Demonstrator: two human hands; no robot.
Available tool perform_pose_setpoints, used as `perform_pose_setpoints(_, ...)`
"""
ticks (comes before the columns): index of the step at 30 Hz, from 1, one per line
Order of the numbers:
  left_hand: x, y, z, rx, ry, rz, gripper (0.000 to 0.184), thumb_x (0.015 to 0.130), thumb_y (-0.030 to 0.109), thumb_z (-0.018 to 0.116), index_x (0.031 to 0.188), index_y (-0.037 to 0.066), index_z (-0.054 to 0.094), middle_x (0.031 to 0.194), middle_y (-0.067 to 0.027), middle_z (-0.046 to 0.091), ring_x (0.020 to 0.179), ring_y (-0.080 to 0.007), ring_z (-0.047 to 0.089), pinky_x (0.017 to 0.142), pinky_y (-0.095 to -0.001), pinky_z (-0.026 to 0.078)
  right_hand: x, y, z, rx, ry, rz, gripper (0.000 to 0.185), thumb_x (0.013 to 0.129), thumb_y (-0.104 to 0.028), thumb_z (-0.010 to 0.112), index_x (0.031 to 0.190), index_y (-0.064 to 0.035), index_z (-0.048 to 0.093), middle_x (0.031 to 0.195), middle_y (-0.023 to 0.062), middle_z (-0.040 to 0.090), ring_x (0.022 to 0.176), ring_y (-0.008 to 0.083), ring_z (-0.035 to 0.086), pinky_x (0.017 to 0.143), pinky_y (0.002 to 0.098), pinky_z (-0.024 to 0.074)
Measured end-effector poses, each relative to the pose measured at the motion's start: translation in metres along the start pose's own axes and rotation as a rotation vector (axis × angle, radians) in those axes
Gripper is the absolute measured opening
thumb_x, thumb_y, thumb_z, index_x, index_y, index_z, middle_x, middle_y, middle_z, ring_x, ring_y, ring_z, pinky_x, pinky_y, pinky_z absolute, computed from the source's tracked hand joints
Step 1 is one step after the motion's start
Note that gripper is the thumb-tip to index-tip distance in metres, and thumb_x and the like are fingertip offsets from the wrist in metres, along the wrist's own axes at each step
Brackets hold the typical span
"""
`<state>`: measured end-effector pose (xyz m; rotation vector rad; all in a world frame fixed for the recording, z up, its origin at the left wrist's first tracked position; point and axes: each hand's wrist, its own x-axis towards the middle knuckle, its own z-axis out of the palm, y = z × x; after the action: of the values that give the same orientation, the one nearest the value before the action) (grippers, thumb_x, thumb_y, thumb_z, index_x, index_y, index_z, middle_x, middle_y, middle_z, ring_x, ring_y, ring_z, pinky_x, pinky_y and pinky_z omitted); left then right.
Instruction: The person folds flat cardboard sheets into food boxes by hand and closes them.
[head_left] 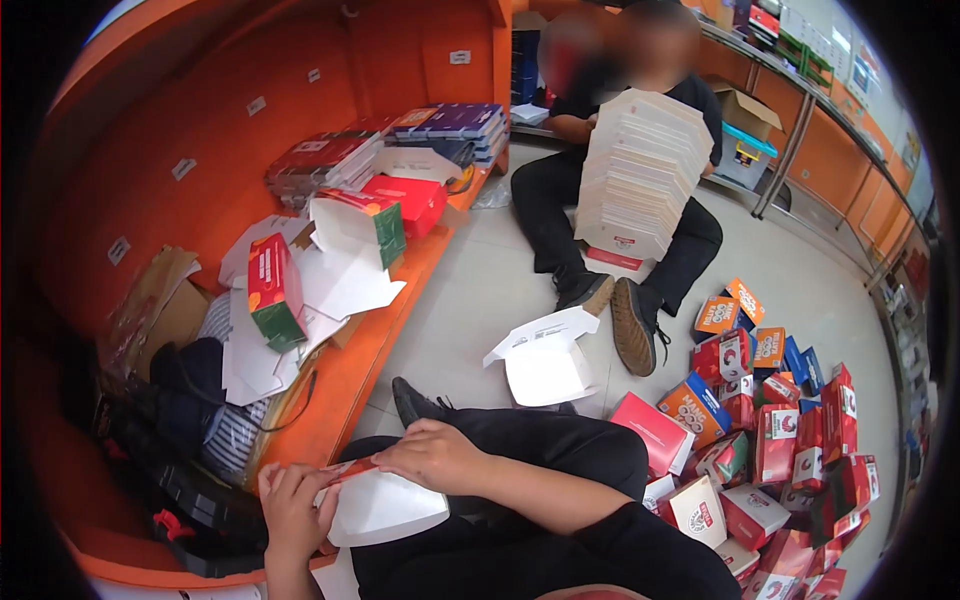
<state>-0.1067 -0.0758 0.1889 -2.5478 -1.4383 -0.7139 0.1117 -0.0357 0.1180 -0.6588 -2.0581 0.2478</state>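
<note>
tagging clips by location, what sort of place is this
Probably a storeroom or packing area: a heap of red, orange and blue printed cardboard boxes lies on the pale tiled floor, and stacked flat purple and red printed packs sit on an orange-painted shelf.

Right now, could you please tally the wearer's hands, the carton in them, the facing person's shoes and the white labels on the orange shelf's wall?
Left hand and right hand: 2
Held carton: 1
Facing person's shoes: 2
White wall labels: 5
Total: 10
</note>
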Motion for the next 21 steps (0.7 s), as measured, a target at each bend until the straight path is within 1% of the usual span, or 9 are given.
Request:
perform_pose_setpoints(1, -0.001, 0.001, 0.003, 0.001, -0.003, 0.012, 0.012, 0.07, 0.013, 0.068, 0.081, 0.015, 0.064, 0.073, 0.0007, 0.054, 0.071, -0.0179, 0.054, 0.083, -0.0414, 0.034, 0.003, -0.001, 0.0, 0.023, -0.006, 0.0, 0.015, 0.08, -0.02, 0.062, 0.09, -0.0096, 0.067, 0.084, 0.0007, 0.067, 0.077, 0.0135, 0.062, 0.074, 0.0277, 0.0455)
perform_pose_setpoints(3, -0.005, 0.001, 0.01, 0.038, 0.013, 0.017, 0.011, 0.07, 0.014, 0.068, 0.081, 0.015, 0.064, 0.072, 0.0014, 0.053, 0.069, -0.0168, 0.054, 0.082, -0.0405, 0.034, 0.005, -0.004, 0.0, 0.036, -0.008, 0.023, 0.014, 0.08, -0.022, 0.06, 0.085, -0.0093, 0.066, 0.077, 0.0014, 0.065, 0.074, 0.0154, 0.061, 0.075, 0.029, 0.0432)
perform_pose_setpoints(6, -0.007, 0.001, 0.017, 0.087, 0.022, 0.065, 0.011, 0.07, 0.015, 0.068, 0.08, 0.015, 0.064, 0.071, 0.0023, 0.052, 0.067, -0.0154, 0.053, 0.081, -0.0389, 0.035, 0.012, -0.014, -0.014, -0.102, -0.24, 0.043, 0.015, 0.081, -0.023, 0.06, 0.086, -0.0099, 0.065, 0.082, -0.0009, 0.065, 0.073, 0.0131, 0.06, 0.077, 0.0273, 0.0421)
perform_pose_setpoints(7, -0.008, 0.002, 0.017, 0.101, 0.013, 0.081, 0.011, 0.07, 0.016, 0.068, 0.08, 0.014, 0.064, 0.07, 0.0025, 0.052, 0.067, -0.0149, 0.053, 0.081, -0.0384, 0.035, 0.013, -0.018, -0.012, -0.152, -0.197, 0.0, 0.014, 0.083, -0.024, 0.058, 0.082, -0.0106, 0.062, 0.075, -0.0013, 0.062, 0.07, 0.0131, 0.058, 0.077, 0.0276, 0.04)
perform_pose_setpoints(10, -0.007, 0.001, 0.018, 0.12, 0.001, 0.108, 0.011, 0.07, 0.016, 0.069, 0.08, 0.014, 0.065, 0.07, 0.0024, 0.052, 0.065, -0.0146, 0.053, 0.079, -0.0367, 0.036, 0.014, -0.027, -0.004, -0.288, -0.189, -0.07, 0.011, 0.082, -0.022, 0.057, 0.08, -0.0113, 0.059, 0.07, -0.0017, 0.059, 0.068, 0.0124, 0.057, 0.075, 0.0278, 0.04)
perform_pose_setpoints(11, -0.006, 0.0, 0.018, 0.099, -0.004, 0.108, 0.011, 0.07, 0.016, 0.069, 0.08, 0.014, 0.065, 0.07, 0.0025, 0.053, 0.065, -0.0148, 0.053, 0.079, -0.0365, 0.036, 0.014, -0.024, -0.002, -0.3, -0.164, -0.082, 0.01, 0.081, -0.021, 0.057, 0.079, -0.0111, 0.058, 0.07, -0.0016, 0.059, 0.067, 0.012, 0.057, 0.074, 0.0279, 0.0396)
perform_pose_setpoints(14, -0.002, 0.0, 0.013, 0.03, -0.007, 0.095, 0.011, 0.07, 0.016, 0.069, 0.081, 0.014, 0.065, 0.071, 0.0024, 0.054, 0.065, -0.0155, 0.053, 0.078, -0.0361, 0.036, 0.015, -0.024, -0.007, -0.309, -0.218, -0.066, 0.01, 0.08, -0.021, 0.058, 0.081, -0.0108, 0.059, 0.07, -0.0017, 0.059, 0.068, 0.0117, 0.057, 0.073, 0.028, 0.0395)
perform_pose_setpoints(17, -0.002, -0.003, 0.009, -0.033, 0.017, 0.067, 0.013, 0.07, 0.016, 0.069, 0.082, 0.014, 0.065, 0.071, 0.0018, 0.056, 0.066, -0.0164, 0.054, 0.077, -0.0358, 0.037, 0.014, -0.02, -0.007, -0.209, -0.119, -0.033, 0.01, 0.08, -0.019, 0.058, 0.085, -0.0108, 0.061, 0.072, -0.0015, 0.061, 0.07, 0.0116, 0.058, 0.074, 0.0277, 0.0397)
perform_pose_setpoints(21, -0.008, -0.018, 0.009, -0.058, 0.002, 0.063, 0.014, 0.068, 0.014, 0.071, 0.08, 0.011, 0.065, 0.07, -0.0006, 0.058, 0.067, -0.0182, 0.055, 0.075, -0.0352, 0.038, 0.012, -0.015, -0.009, -0.118, -0.102, 0.0, 0.011, 0.08, -0.02, 0.056, 0.082, -0.0116, 0.062, 0.067, 0.0008, 0.062, 0.068, 0.0129, 0.059, 0.074, 0.0299, 0.0381)
